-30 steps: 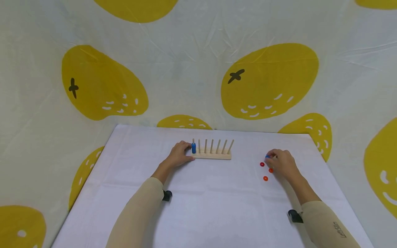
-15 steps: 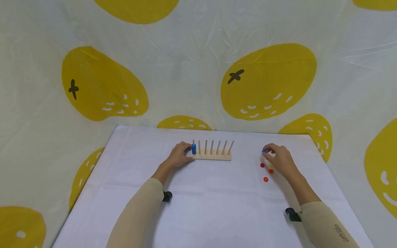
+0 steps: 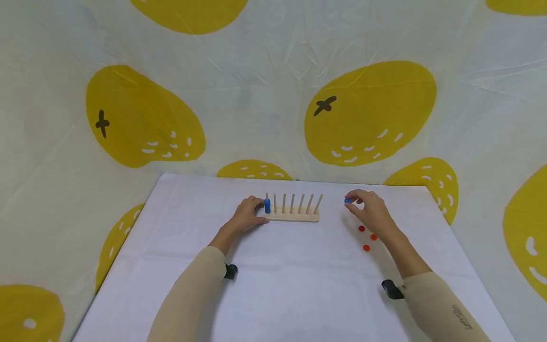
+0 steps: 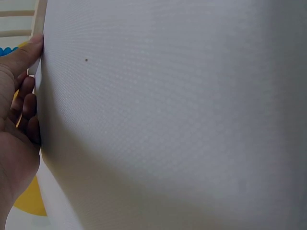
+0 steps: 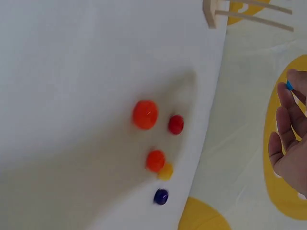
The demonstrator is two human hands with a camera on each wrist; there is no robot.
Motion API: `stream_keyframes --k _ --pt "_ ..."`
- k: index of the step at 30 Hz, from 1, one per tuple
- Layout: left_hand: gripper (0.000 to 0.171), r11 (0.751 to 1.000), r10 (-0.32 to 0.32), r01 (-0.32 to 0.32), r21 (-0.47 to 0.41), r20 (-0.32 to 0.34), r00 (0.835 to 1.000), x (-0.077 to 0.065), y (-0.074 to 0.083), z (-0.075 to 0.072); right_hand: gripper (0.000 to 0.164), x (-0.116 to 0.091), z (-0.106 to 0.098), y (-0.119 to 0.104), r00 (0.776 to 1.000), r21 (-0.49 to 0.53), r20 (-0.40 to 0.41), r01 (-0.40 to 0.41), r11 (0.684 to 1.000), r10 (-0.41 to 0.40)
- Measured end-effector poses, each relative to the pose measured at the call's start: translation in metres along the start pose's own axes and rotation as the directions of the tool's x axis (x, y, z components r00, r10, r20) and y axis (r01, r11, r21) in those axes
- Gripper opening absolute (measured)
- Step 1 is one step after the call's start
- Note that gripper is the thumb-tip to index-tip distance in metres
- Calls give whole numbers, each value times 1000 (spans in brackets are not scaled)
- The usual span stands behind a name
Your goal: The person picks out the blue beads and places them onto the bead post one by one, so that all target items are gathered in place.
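A wooden peg rack (image 3: 295, 217) stands near the back of the table, with a row of upright pegs. Blue beads (image 3: 267, 206) are stacked on its leftmost peg, whose tip shows above them; the other pegs are bare. My left hand (image 3: 247, 213) holds the rack's left end, the thumb (image 4: 34, 42) against the front edge of the base and the fingers behind. To the right of the rack, my right hand (image 3: 372, 211) is raised over the table and pinches a blue bead (image 3: 348, 200) between thumb and fingertips.
Below the right hand lie a red bead (image 3: 362, 228) and two orange beads (image 3: 373, 237). The right wrist view also shows a yellow bead (image 5: 165, 171) and a dark blue bead (image 5: 161, 196) there. A fruit-patterned cloth (image 3: 256, 109) hangs behind the table.
My right hand has lifted the blue bead from beside the loose beads and carried it left towards the rack. The left hand stays at the rack's end.
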State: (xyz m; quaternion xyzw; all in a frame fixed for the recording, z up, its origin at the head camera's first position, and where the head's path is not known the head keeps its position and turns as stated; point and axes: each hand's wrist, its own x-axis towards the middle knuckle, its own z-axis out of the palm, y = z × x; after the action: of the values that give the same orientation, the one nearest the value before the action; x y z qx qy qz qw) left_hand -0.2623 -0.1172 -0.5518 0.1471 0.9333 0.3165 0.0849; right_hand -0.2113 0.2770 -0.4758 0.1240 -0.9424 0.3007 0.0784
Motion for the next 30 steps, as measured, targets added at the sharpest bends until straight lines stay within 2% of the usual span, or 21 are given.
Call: stream_keyframes --k 11,23,30 --pt "61 1000 -17 17 -5 10 1000 -1 2 -2 21 25 5 -34 995 36 -17 102 994 -101" --pt "60 1000 -9 9 -25 12 1000 -2 4 -4 20 48 19 -73 988 81 -20 157 984 -156" --pt "61 1000 -10 10 -28 17 1000 -2 4 -5 16 59 27 -94 982 76 8 189 979 -190"
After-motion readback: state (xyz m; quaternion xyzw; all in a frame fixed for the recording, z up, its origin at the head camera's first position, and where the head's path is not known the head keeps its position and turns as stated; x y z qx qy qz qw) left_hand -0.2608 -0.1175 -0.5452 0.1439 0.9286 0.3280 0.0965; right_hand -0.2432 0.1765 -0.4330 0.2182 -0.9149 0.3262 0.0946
